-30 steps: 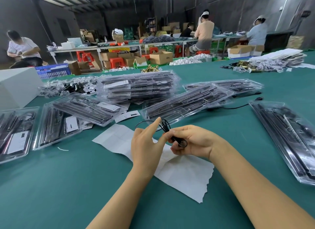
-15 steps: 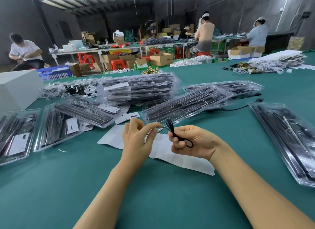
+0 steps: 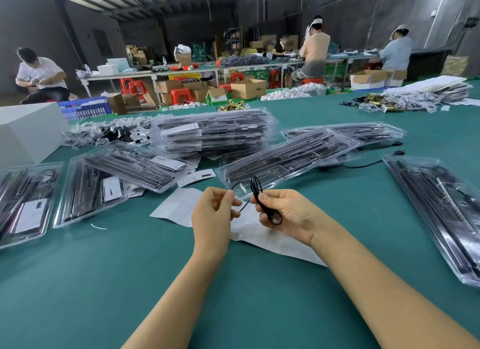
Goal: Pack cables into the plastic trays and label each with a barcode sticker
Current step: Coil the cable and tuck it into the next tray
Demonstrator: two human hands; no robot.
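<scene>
At the green table's (image 3: 78, 283) left edge lie clear plastic trays (image 3: 91, 190) with white labels. Above the white paper sheet (image 3: 272, 237) near its middle, the left hand (image 3: 213, 213) pinches the thin black cable (image 3: 255, 190), whose folded loops the right hand (image 3: 288, 213) grips between thumb and fingers.

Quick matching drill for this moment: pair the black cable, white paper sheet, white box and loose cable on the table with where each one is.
Things:
1. black cable
2. white paper sheet
3. white box
4. loose cable

Places:
A. far left edge of the green table
B. flat under both hands
C. lying between trays on the right
D. gripped in the right hand, its free end pinched by the left hand

Pairs: 1-D, 2-B, 3-A, 4-C
</scene>
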